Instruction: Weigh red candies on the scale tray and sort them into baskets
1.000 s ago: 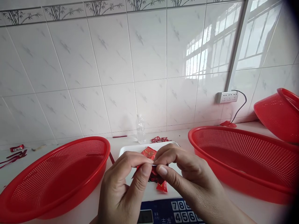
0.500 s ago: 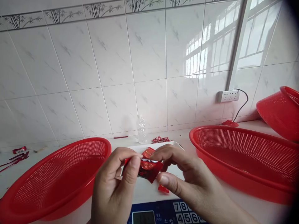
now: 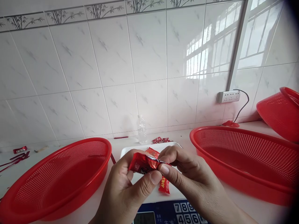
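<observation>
Left hand [image 3: 126,186] cradles one red packet [image 3: 143,163] from behind, thumb at its near edge. Right hand [image 3: 195,175] has thumb and forefinger pinched on the packet's right end. For a clean job I'd steady with the left, work only the silver-lined edge with the right, light pressure so the contents don't crush.

Counts, L to R:
- 1 small packet [image 3: 20,150], far left of left hand
- 1 basket [image 3: 95,153], just left of it
- 1 bottle [image 3: 141,130], beyond both hands
- 2 red packets on white pan [image 3: 149,196]: one [image 3: 153,151] beyond the fingers, one [image 3: 164,186] below right thumb
- 2 baskets right of right hand: near [image 3: 235,141], far [image 3: 280,113]
</observation>
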`<state>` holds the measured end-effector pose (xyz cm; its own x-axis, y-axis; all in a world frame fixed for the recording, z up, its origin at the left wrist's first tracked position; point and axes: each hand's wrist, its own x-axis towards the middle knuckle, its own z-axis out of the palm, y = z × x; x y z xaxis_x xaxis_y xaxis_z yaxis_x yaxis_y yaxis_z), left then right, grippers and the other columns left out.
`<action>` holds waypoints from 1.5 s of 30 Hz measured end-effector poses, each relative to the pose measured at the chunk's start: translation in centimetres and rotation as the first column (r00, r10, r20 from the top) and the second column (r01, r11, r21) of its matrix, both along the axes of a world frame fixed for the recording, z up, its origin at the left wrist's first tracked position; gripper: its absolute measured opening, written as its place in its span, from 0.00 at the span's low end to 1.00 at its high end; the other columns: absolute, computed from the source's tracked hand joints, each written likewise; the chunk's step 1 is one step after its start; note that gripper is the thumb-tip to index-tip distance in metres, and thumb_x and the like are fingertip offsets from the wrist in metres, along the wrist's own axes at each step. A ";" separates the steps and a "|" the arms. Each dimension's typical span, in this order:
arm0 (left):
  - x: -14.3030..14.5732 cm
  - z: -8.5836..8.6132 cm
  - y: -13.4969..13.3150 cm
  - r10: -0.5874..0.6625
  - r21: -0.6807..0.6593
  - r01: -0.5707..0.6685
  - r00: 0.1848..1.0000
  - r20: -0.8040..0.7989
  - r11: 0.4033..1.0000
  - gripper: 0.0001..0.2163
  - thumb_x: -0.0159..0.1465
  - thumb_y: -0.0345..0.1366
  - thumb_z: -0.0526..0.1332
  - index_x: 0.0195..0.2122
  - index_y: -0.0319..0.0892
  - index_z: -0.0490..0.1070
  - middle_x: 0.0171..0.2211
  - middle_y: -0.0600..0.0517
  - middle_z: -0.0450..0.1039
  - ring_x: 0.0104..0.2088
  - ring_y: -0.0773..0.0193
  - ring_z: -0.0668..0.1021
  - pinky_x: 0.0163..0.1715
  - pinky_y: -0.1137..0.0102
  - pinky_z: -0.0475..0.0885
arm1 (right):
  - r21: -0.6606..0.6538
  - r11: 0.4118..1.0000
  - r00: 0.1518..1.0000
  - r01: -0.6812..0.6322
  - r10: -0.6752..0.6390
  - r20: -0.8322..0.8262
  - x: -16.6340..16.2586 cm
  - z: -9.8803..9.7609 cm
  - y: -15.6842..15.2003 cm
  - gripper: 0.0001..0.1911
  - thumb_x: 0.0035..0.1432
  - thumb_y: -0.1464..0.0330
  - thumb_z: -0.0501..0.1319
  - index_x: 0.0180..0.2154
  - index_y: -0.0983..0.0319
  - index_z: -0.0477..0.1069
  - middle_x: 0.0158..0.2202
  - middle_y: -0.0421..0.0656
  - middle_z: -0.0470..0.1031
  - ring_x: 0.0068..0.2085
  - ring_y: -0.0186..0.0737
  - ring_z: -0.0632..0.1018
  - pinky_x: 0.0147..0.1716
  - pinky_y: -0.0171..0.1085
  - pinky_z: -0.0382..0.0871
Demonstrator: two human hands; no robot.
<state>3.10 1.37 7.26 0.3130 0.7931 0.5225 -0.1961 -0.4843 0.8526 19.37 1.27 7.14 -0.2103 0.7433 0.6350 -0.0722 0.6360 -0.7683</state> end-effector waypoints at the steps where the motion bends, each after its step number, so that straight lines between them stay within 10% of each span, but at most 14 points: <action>1: 0.0 0.0 0.0 0.001 0.005 -0.001 1.000 0.007 1.000 0.04 0.65 0.39 0.66 0.38 0.48 0.76 0.37 0.57 0.80 0.41 0.67 0.80 0.44 0.77 0.74 | -0.004 1.000 1.000 0.001 -0.001 0.007 0.0 0.0 0.0 0.16 0.63 0.57 0.64 0.28 0.60 0.69 0.27 0.37 0.73 0.28 0.32 0.71 0.29 0.32 0.67; 17: 0.6 -0.5 -0.4 0.198 -0.122 -0.175 0.957 0.214 0.977 0.18 0.57 0.39 0.73 0.46 0.49 0.69 0.36 0.53 0.80 0.36 0.64 0.82 0.37 0.74 0.78 | -0.143 0.990 0.984 -0.015 0.040 0.173 0.6 -0.2 0.3 0.24 0.60 0.46 0.60 0.30 0.60 0.66 0.26 0.38 0.68 0.27 0.34 0.67 0.25 0.34 0.61; 32: 0.7 0.0 -0.5 0.132 0.070 -0.118 0.962 -0.237 0.990 0.16 0.64 0.52 0.61 0.34 0.43 0.75 0.27 0.51 0.73 0.28 0.65 0.72 0.27 0.72 0.66 | 0.123 0.985 0.993 0.118 -0.115 -0.034 0.2 -0.3 0.6 0.17 0.67 0.60 0.60 0.26 0.60 0.66 0.24 0.39 0.74 0.27 0.35 0.75 0.28 0.35 0.70; 45: 0.2 -0.5 0.3 0.028 0.181 0.041 0.932 -0.362 0.983 0.21 0.63 0.56 0.61 0.28 0.41 0.74 0.25 0.51 0.71 0.28 0.64 0.72 0.29 0.72 0.66 | -0.082 0.992 0.989 -0.100 0.108 0.101 1.1 0.6 0.0 0.24 0.65 0.51 0.58 0.24 0.60 0.63 0.22 0.38 0.70 0.21 0.31 0.71 0.19 0.29 0.65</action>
<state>3.28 1.69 6.75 0.5128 0.6918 0.5084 0.1049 -0.6382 0.7627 20.50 1.27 7.72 -0.3513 0.7593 0.5477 -0.0509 0.5687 -0.8210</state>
